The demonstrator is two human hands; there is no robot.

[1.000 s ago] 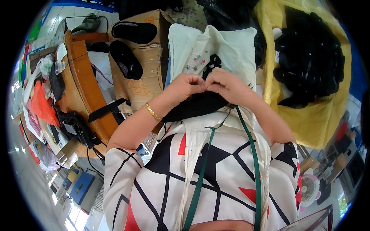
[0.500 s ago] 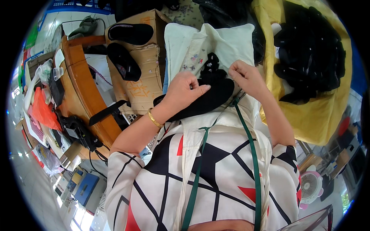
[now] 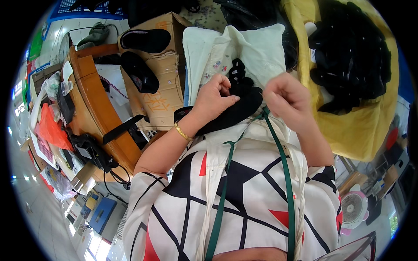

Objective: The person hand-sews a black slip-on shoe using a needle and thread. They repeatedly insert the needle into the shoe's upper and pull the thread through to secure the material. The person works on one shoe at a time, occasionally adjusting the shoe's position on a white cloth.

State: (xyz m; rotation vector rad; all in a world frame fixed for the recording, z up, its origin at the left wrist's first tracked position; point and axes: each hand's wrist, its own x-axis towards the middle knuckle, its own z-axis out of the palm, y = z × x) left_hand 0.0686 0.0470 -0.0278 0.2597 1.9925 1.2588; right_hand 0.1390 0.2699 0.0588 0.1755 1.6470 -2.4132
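Black fabric shoe (image 3: 250, 102) is on my lap, rounded toe toward my right, opening end partly under my left wrist. Left hand (image 3: 211, 98): over the shoe, fingers curled, thumb stretched out along the upper, thumb and forefinger apart at the visible side. Cannot tell whether the hidden fingertips clamp the fabric. Right hand (image 3: 288, 102): raised just beside the toe, clear of the left, fingers curled in. Motion blur there, so cannot tell if anything small is pinched.

Gold bracelet (image 3: 182, 132) on my left wrist. Small black trim pieces (image 3: 237, 74) lie bunched just beyond the shoe, on a pale cushion (image 3: 270, 48). Cream apron (image 3: 217, 156) on me, green strap (image 3: 281, 148) running down the front.

Left of the cushion: cardboard box (image 3: 167, 104) with an upper black shoe (image 3: 148, 41) and a lower black shoe (image 3: 141, 74) on top, not touching my hands. Brown wooden furniture (image 3: 93, 95) past that, then an orange-red plastic bag (image 3: 52, 130) among clutter. Blue basket (image 3: 87, 11) at far upper left.

Right side: yellow sack (image 3: 348, 135), open, heaped with black items (image 3: 348, 61). White-and-pink fan (image 3: 353, 208) lower right, well apart from the work.
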